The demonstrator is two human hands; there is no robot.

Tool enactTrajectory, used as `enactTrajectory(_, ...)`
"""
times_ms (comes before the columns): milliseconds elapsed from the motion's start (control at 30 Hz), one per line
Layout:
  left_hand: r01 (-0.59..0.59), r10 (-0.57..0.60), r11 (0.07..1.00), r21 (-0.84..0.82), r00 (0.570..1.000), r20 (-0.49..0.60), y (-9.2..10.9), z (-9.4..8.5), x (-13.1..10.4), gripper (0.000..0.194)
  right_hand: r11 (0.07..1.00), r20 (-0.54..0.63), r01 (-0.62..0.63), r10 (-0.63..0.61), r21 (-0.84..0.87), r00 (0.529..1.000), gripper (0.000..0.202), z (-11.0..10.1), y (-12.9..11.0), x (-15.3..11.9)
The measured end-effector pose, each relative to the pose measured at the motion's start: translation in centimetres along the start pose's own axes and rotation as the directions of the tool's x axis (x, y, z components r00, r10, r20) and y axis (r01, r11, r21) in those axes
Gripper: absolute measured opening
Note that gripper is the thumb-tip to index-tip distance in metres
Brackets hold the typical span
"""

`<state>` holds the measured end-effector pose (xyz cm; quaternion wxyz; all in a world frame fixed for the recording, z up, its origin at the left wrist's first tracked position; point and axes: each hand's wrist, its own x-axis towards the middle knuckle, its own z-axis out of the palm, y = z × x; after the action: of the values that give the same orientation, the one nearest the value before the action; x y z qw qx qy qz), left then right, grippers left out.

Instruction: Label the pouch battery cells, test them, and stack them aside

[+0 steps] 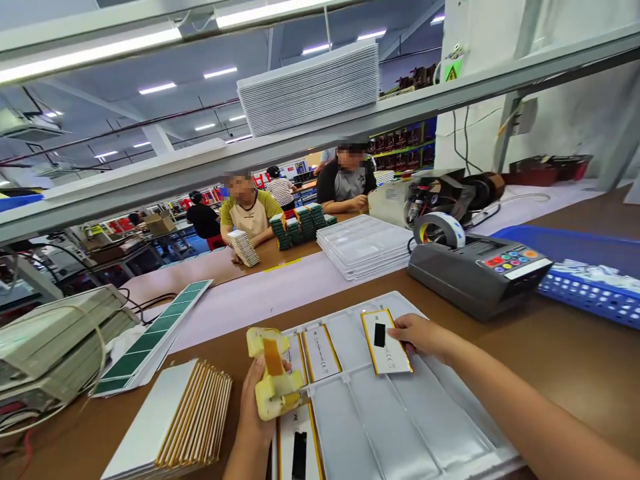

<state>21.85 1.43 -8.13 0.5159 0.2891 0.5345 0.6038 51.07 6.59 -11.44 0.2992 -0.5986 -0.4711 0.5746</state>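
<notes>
My left hand [256,393] is closed around a yellow plastic fixture [273,383] with an amber strip across its middle, held over the left side of a tray. In my right hand [417,335] is a flat white battery pack [384,350] with yellow edges and a black patch, gripped by its right edge above the tray. The clear plastic tray [370,420] has several shallow compartments. Another battery pack [323,352] lies in its back row, partly beside one covered by the fixture. In the front left compartment rests a pack [300,443] with a black strip.
A stack of white-and-yellow packs [175,420] stands at left, near green-panelled sheets [155,340] and grey instruments [55,353]. Behind the tray are stacked trays [365,243], a tape dispenser [475,267] and a blue basket [595,287]. Two people sit across the bench.
</notes>
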Motion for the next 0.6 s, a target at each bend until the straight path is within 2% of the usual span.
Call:
enactTrajectory(100,0.041,-0.039,0.999,-0.034,0.997,0.067,-0.7,0.9,-0.4,0.04,0.999,-0.023,-0.047,0.047,-0.021,0.999,0.019,-1.7,0.3,0.2)
enactTrajectory(233,0.103,-0.096,0.991,-0.086,0.992,0.084,-0.8,1.8,-1.2,0.033,0.996,-0.044,-0.08,0.078,-0.045,0.996,0.023,-3.1,0.2,0.0)
enactTrajectory(467,0.076,-0.054,0.977,-0.202,0.992,0.116,-0.1,1.2,-2.0,0.035,0.993,-0.051,-0.076,0.072,-0.088,0.996,0.029,-2.9,0.8,0.2)
enactTrajectory(600,0.214,-0.142,0.93,-0.299,0.959,0.245,-0.8,1.0,-2.3,0.029,0.994,-0.061,-0.085,0.081,-0.073,0.995,0.025,-2.7,1.5,0.6)
